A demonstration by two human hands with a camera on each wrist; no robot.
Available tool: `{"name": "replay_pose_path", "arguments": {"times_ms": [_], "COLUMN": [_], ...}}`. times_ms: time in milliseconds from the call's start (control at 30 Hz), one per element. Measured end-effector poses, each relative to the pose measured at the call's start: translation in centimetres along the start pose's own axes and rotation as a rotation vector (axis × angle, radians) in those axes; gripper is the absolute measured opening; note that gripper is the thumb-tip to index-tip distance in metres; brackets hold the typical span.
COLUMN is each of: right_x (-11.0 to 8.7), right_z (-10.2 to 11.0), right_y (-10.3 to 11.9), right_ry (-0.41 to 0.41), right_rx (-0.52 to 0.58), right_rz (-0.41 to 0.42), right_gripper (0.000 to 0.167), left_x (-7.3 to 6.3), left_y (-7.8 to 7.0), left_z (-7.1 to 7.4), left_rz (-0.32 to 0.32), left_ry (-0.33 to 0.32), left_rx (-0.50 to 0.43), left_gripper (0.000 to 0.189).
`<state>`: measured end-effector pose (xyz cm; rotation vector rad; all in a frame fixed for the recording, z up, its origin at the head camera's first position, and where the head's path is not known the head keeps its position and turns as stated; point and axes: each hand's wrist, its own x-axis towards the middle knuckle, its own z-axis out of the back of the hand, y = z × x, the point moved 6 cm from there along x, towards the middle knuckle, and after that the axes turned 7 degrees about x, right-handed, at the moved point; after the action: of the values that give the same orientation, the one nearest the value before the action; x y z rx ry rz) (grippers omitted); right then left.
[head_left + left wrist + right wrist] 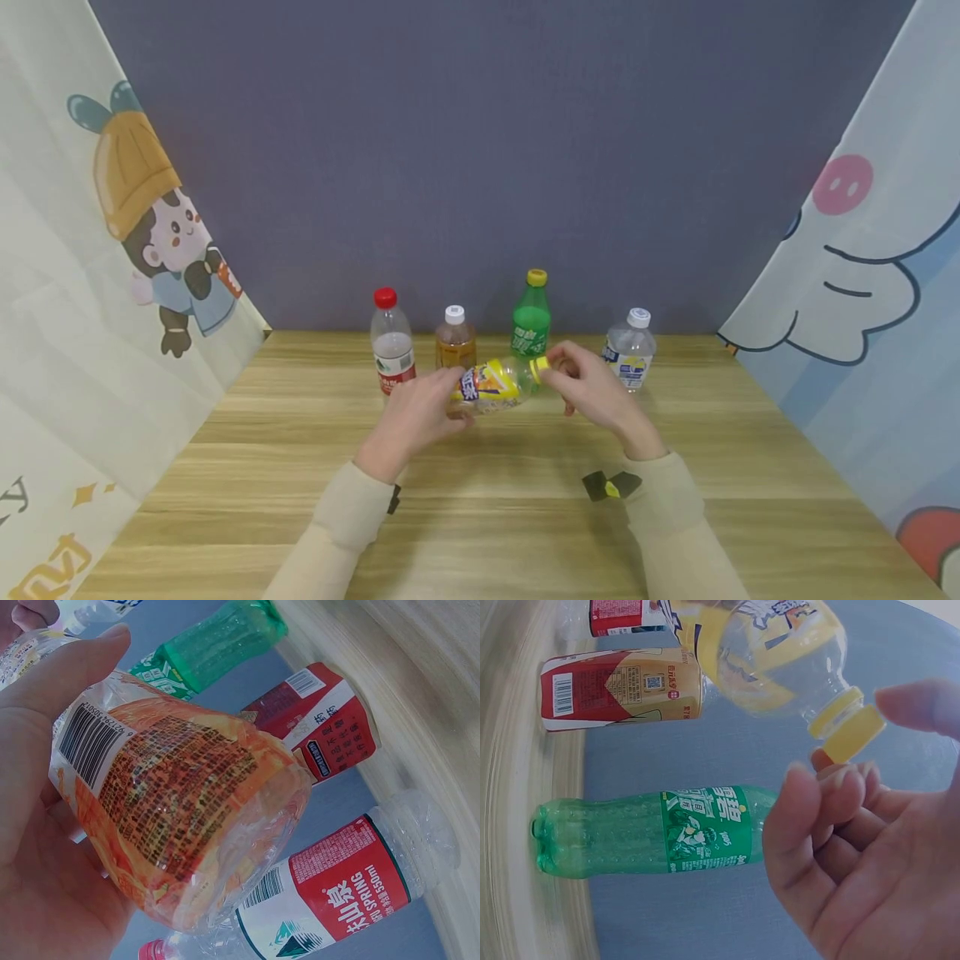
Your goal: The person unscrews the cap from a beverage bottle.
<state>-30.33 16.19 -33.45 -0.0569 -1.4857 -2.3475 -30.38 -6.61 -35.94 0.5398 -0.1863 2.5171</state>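
Note:
A clear plastic bottle (pixel 491 385) with a yellow-and-orange label lies nearly level in the air, its neck to the right. My left hand (pixel 423 408) grips its body from the left; the left wrist view shows the thumb and palm around the bottle (pixel 172 795), base towards the camera. At the other end, my right hand (pixel 588 387) pinches the yellow cap (pixel 853 735) between thumb and fingertips. The cap sits on the neck. In the right wrist view the other fingers curl below it, beside a green bottle (pixel 705 829).
Behind the hands stand a red-capped bottle (pixel 392 346), a white-capped amber bottle (pixel 455 340), the yellow-capped green bottle (pixel 531 321) and a white-capped clear bottle (pixel 632 346). All are upright on the wooden table (pixel 487 533), before a grey-blue panel (pixel 480 167).

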Motion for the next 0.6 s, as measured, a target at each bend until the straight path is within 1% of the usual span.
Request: {"name": "replay_pose_path", "arguments": {"times_ms": [167,267,400,500,600], "right_x": [0.1,0.1,0.01,-0.03,0.0], "right_z": [-0.04,0.22,0.6,0.52,0.29], "right_y": [-0.26,-0.41,-0.68,-0.76,-0.67], "right_ry": [-0.021,-0.064,-0.125,-0.131,-0.12], "right_rx": [0.013,-0.002,-0.045,-0.078,-0.088], "right_rz": [-0.041,-0.064,-0.124,-0.172,-0.193], "right_gripper": [0.043,0.05,0.064,0.072,0.074], "left_x": [0.1,0.13,0.1,0.1,0.13], "left_y": [0.03,-0.02,-0.1,-0.14,-0.22], "left_z": [-0.06,0.03,0.19,0.21,0.27], "left_rz": [-0.002,-0.007,-0.014,-0.017,-0.021], "left_ry": [0.008,0.003,-0.007,-0.01,-0.018], "left_rx": [0.005,0.005,0.001,0.004,0.009], "left_gripper": [0.059,0.058,0.058,0.057,0.057]}}
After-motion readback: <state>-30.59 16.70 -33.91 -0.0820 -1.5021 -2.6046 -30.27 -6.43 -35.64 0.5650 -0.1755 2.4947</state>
